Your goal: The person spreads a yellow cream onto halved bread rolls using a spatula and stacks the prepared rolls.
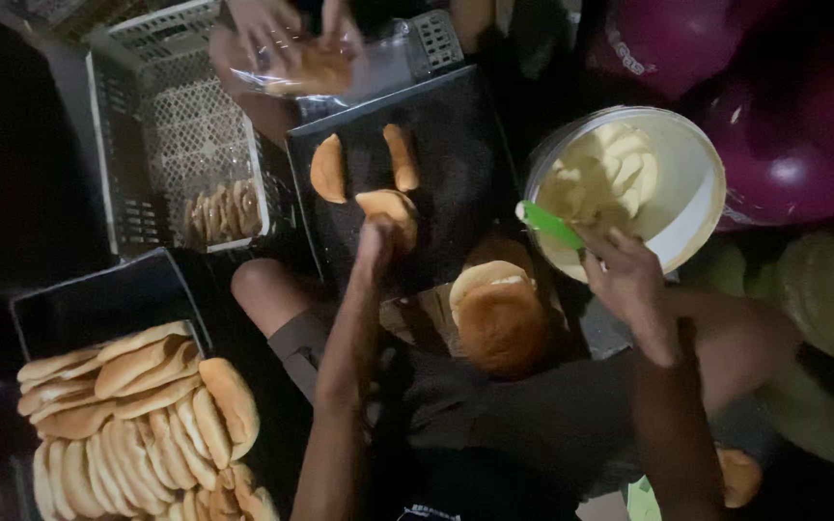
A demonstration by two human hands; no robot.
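My left hand [375, 243] reaches forward onto the dark baking tray [456, 145] and holds a bread bun [390, 206] at the tray's near edge. Two more buns [328, 168] lie further up the tray. My right hand [629, 280] grips a green-handled spreader [549, 225] whose tip dips into a white tub [692, 183] of pale cream. A split bun [496, 311] rests on my lap between my arms.
Several buns are stacked on a dark tray [98, 299] at the lower left. A white plastic crate [161, 125] holds bagged buns. Another person's hands [282, 34] at the top hold a clear bag of bread. Purple round containers [784, 116] stand at the right.
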